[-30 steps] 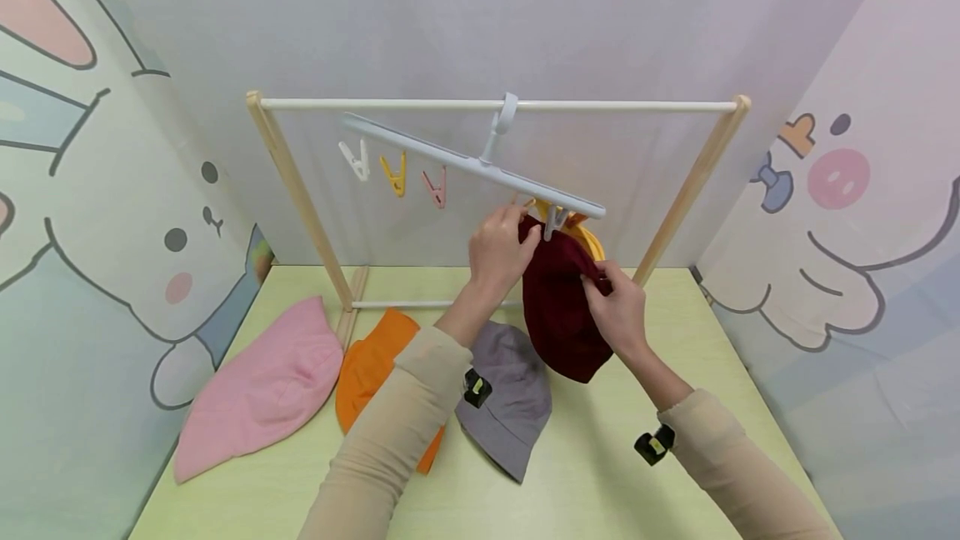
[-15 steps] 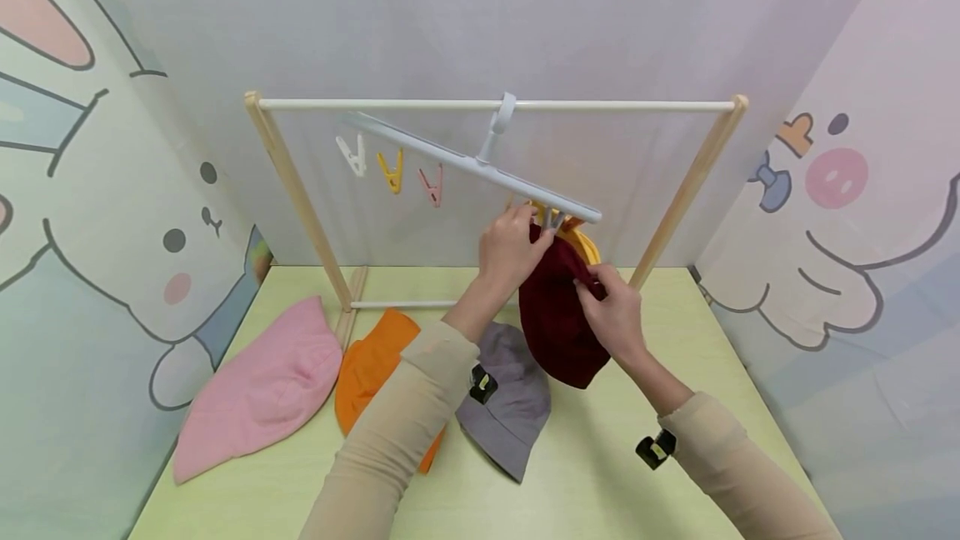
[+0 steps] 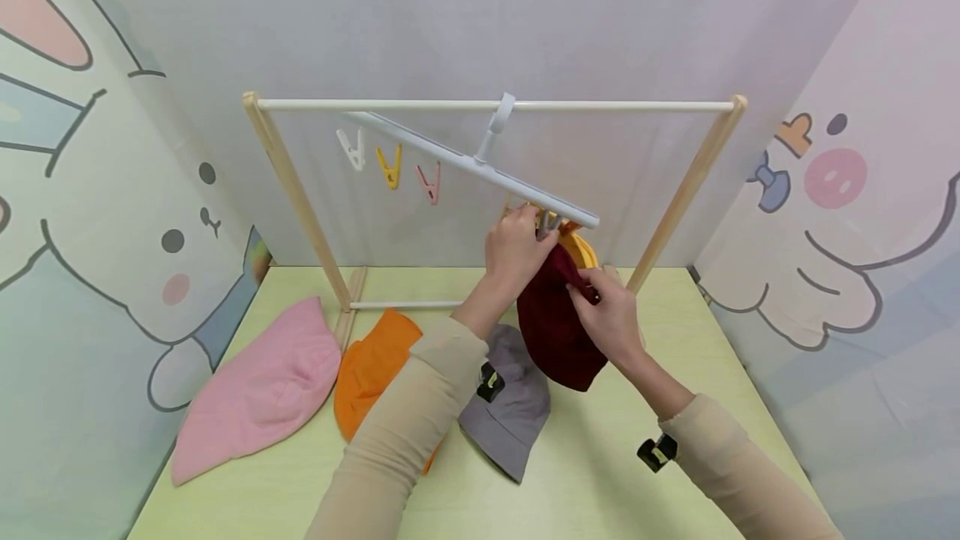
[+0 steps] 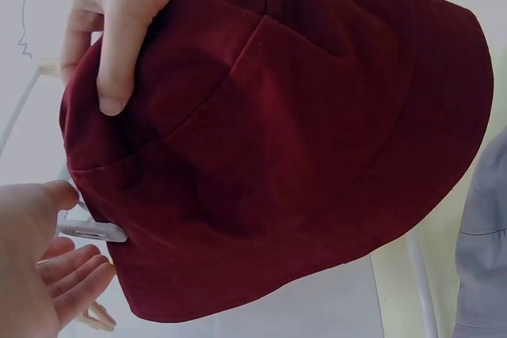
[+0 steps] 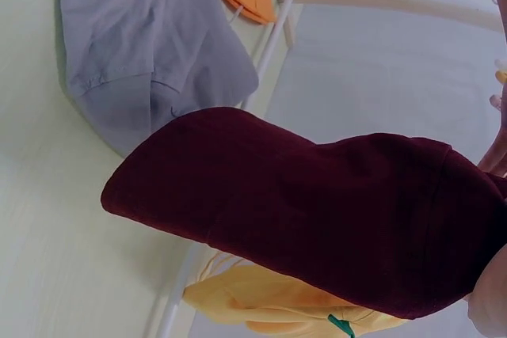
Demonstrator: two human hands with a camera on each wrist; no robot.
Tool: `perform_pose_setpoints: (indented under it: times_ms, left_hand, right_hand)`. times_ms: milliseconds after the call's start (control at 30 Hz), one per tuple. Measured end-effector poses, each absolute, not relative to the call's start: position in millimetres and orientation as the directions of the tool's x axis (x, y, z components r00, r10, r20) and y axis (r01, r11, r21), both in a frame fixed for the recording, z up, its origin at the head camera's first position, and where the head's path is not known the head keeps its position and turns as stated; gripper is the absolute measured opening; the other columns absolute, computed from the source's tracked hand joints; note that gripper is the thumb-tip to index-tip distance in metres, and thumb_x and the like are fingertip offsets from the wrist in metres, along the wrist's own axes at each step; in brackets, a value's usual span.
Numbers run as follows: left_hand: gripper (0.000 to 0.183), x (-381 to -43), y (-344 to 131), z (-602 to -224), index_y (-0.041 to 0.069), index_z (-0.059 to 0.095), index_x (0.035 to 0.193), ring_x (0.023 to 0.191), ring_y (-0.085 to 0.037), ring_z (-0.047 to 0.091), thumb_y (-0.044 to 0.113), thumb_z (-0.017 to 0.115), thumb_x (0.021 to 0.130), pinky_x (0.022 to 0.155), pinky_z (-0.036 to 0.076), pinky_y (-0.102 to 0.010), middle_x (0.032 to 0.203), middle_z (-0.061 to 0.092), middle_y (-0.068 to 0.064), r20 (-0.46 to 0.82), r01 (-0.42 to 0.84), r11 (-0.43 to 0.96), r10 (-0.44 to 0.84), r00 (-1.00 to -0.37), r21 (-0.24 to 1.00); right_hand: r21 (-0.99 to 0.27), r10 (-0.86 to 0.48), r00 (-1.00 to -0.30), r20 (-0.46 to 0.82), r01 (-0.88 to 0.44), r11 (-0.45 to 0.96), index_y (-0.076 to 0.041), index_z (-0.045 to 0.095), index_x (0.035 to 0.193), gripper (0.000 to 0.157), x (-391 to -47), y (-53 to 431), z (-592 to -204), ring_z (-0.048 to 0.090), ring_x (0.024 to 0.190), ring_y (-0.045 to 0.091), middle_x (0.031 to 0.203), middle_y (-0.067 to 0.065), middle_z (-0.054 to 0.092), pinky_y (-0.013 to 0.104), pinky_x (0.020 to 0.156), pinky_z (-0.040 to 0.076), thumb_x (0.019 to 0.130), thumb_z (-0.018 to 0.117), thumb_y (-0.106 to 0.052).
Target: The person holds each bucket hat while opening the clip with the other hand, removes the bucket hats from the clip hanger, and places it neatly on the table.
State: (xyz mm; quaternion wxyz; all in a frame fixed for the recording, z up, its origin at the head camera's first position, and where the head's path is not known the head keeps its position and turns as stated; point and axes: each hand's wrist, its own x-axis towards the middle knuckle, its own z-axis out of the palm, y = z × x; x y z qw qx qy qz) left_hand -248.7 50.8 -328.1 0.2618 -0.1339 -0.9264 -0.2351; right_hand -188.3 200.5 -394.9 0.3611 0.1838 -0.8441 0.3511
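Note:
A dark red bucket hat hangs below the right end of a light blue hanger. My right hand grips the hat by its folded crown, thumb on the outer cloth in the left wrist view. My left hand is at the hat's upper edge, its thumb and fingers pinching a grey clothespin. The tip of this clothespin lies over the hat's brim edge. Behind the red hat, a yellow hat hangs near an orange clothespin; much of it is hidden in the head view.
The hanger hooks over the white rod of a wooden rack. White, yellow and pink clothespins dangle from its left half. Pink, orange and grey hats lie on the table.
My left hand has shifted right onto the grey clothespin. My right hand and the red hat have drifted slightly left and down. The hanger's right end dips a little lower.

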Motion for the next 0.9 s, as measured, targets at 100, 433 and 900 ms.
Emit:
perform_pose_setpoints:
  times_ms: [100, 433, 900]
  left_hand:
    - [0.03, -250, 52, -328, 0.013, 0.064, 0.099, 0.072, -0.017, 0.063, 0.037, 0.067, 0.081, 0.059, 0.05, -0.031, 0.088, 0.066, 0.0, 0.549, 0.365, 0.861, 0.124, -0.827, 0.355]
    - [0.032, -251, 58, -328, 0.016, 0.062, 0.088, 0.07, -0.017, 0.064, 0.046, 0.068, 0.078, 0.058, 0.05, -0.03, 0.083, 0.066, 0.004, 0.523, 0.314, 0.863, 0.07, -0.85, 0.395]
    - [0.029, -253, 61, -334, 0.015, 0.058, 0.075, 0.056, -0.014, 0.055, 0.042, 0.068, 0.078, 0.048, 0.043, -0.028, 0.07, 0.06, 0.004, 0.584, 0.327, 0.859, 0.04, -0.81, 0.394]
  right_hand:
    - [-0.444, -0.079, -0.661, 0.746, -0.583, 0.68, -0.004, 0.067, 0.091, 0.015, -188, 201, -394, 0.059, 0.072, 0.016, 0.085, 0.008, 0.067, 0.01, 0.065, 0.042, 0.076, 0.07, -0.004]
    - [-0.41, -0.123, -0.651, 0.749, -0.601, 0.686, -0.004, 0.067, 0.092, 0.017, -185, 199, -391, 0.061, 0.074, 0.019, 0.086, 0.008, 0.068, 0.035, 0.062, 0.052, 0.075, 0.071, -0.003]
    - [-0.375, -0.149, -0.622, 0.769, -0.627, 0.683, -0.003, 0.067, 0.088, 0.016, -182, 197, -389, 0.061, 0.069, 0.017, 0.083, 0.009, 0.068, 0.033, 0.06, 0.05, 0.073, 0.072, -0.003]
